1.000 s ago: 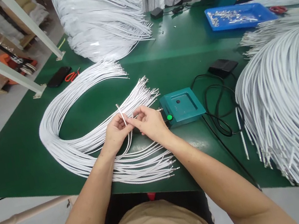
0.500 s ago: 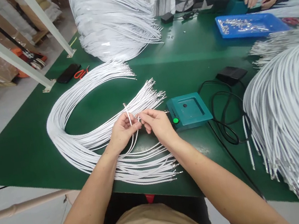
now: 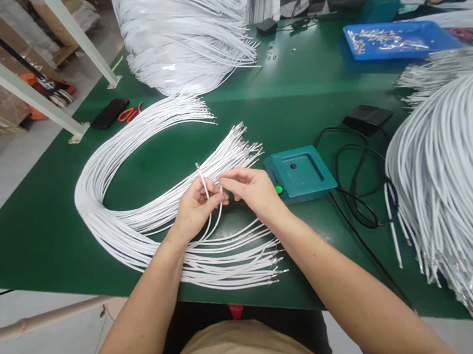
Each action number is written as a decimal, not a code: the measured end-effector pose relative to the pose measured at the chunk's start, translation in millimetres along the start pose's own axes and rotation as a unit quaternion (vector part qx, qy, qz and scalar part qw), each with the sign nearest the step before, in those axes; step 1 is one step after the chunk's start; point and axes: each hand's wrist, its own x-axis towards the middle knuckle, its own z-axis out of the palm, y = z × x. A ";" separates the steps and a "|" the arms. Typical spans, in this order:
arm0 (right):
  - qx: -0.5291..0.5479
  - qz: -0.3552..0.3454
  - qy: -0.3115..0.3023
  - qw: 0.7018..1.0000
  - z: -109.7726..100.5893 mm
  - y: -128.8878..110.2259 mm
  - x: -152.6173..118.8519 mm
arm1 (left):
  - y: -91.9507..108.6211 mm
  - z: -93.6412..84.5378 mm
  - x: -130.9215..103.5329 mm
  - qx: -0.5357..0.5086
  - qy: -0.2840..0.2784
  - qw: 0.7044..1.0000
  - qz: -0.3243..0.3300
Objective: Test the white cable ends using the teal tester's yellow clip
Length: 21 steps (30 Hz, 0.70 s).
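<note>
Two white cable ends run through the fingers of my left hand, which is closed on them. One white cable sticks up past the thumb, with a small metal end on top. Thumb and forefinger of my right hand pinch at the tip of the other cable; the tip itself is too small to make out. Under both hands lies a curved bundle of white cables, many with metal ends. Just right of my right hand stands a teal device with a green button and a shallow tray top.
A large heap of white cables fills the right side. Another bundle stands at the back. A phone and orange-handled scissors lie back left. Black cords trail beside the device. Across the table, a co-worker handles parts near a blue tray.
My right hand has shifted slightly to the right and its wrist has turned a little. My left hand stays nearly still around the cables. The co-worker's hands have moved up and apart.
</note>
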 end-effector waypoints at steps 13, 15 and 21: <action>-0.149 -0.084 0.047 0.984 -1.2 13.9 -0.7 | 0.2 -5.3 -1.1 0.041 -0.009 0.999 0.023; -0.179 -0.102 0.044 0.978 -0.5 12.9 -3.2 | -0.5 -5.8 -1.5 0.021 -0.018 1.000 0.011; -0.216 -0.132 0.031 0.967 3.3 4.1 -10.0 | -4.1 -8.2 -1.1 -0.077 -0.065 0.994 -0.031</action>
